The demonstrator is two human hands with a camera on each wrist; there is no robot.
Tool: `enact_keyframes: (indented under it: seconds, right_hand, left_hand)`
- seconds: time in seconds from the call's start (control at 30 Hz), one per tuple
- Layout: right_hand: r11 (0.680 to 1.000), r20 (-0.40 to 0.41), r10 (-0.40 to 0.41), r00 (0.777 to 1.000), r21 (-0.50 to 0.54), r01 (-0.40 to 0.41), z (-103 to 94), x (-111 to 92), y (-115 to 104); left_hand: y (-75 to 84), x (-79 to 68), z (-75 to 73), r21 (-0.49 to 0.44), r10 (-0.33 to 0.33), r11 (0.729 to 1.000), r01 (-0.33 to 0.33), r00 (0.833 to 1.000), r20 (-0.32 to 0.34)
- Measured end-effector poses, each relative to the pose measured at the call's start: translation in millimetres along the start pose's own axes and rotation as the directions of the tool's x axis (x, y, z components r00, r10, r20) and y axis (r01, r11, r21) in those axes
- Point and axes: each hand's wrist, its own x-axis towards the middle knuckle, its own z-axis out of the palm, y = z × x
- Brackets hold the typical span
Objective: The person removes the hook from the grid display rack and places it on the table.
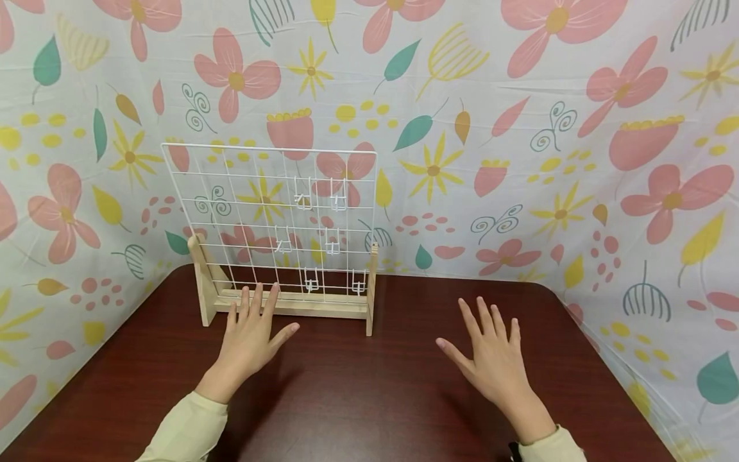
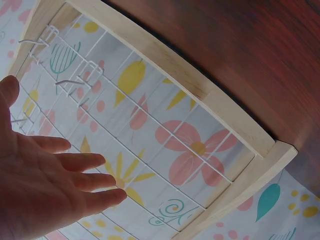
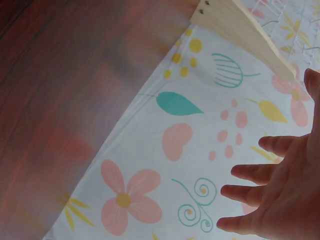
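Note:
A white wire grid rack leans back in a pale wooden stand at the back left of the table. Several white wire hooks hang on the right half of its mesh. My left hand hovers in front of the stand's lower left, fingers spread and straight, holding nothing. In the left wrist view the palm of that hand faces the mesh and hooks. To the right of the stand, my right hand is held over the table with fingers spread, also holding nothing.
The dark reddish-brown table has rounded back corners. Behind it and along both sides hangs a white cloth printed with flowers and leaves. The stand's right post rises between the two hands.

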Motion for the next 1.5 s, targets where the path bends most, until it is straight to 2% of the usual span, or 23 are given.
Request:
enact_keyframes:
  seconds: [0.37,0.87,1.0,1.27,1.5]
  right_hand:
    - [0.998,0.001,-0.024,1.000,0.058,0.024,-1.1,5.2,-5.5]
    - [0.990,-0.074,-0.073,0.995,0.119,0.082,-1.6,18.8,-17.1]
    - [0.986,-0.097,-0.088,0.991,0.134,0.101,-2.2,22.5,-19.3]
    - [0.977,-0.143,-0.121,0.982,0.158,0.143,-3.4,31.6,-23.9]
    - [0.967,-0.180,-0.144,0.973,0.184,0.177,-4.6,40.8,-29.2]
  left_hand:
    - [1.5,-0.5,-0.9,0.000,0.042,0.999,-0.042,0.998,-0.035]
    - [2.5,3.9,-5.1,-0.015,0.094,0.995,-0.097,0.988,-0.123]
    - [2.5,4.5,-6.2,-0.019,0.115,0.993,-0.120,0.978,-0.173]
    - [5.2,6.0,-8.5,-0.022,0.157,0.985,-0.170,0.946,-0.283]
    - [8.0,8.8,-9.3,-0.042,0.162,0.982,-0.186,0.931,-0.326]
